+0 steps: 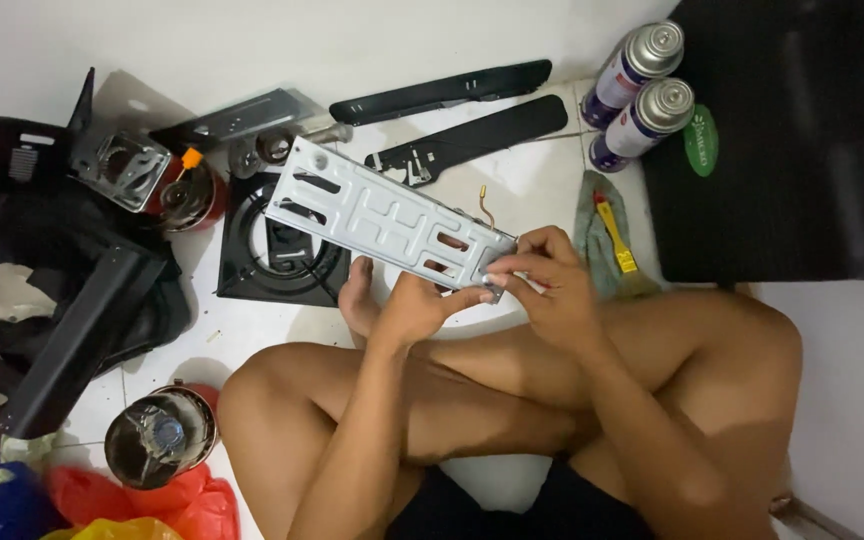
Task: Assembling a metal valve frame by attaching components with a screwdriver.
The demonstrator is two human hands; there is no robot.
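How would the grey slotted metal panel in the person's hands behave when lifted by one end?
The metal panel probably stays stiff: held only at its near end, it juts out straight. Likely light, since fingers pinch it. Cut slots suggest sharp edges.

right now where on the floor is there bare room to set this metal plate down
Bare tile lies between the black strips and the green cloth, and a smaller patch before the burner tray. The left side around the black parts is crowded.
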